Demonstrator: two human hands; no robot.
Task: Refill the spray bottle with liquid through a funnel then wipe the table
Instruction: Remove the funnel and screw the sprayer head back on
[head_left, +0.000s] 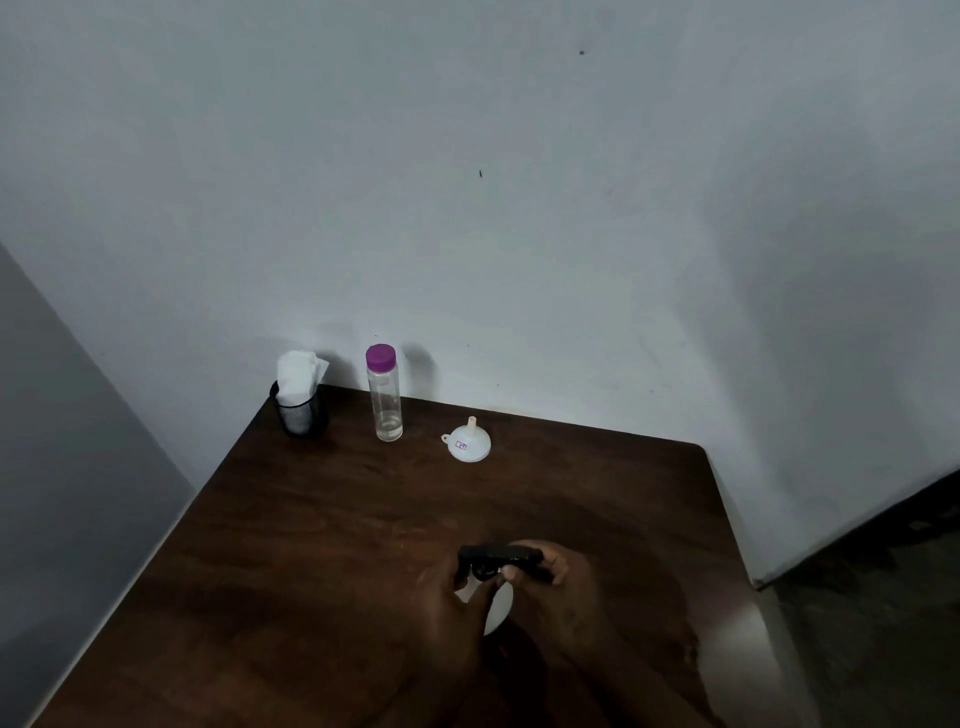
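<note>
A black mesh cup (300, 413) of white tissues (297, 376) stands left of centre in the frame. Beside it is a purple-capped bottle (387, 405) holding a little clear liquid, then a white funnel (469, 442), mouth down. The dark wooden counter (311, 545) meets a pale wall (519, 208). At lower centre, the left hand (454, 597) grips the white spray bottle (497, 608), and fingers of the right hand (566, 582) curl round its black spray head (498, 556).

Pale wall (519, 182) — table (311, 545), perhaps wooden.
</note>
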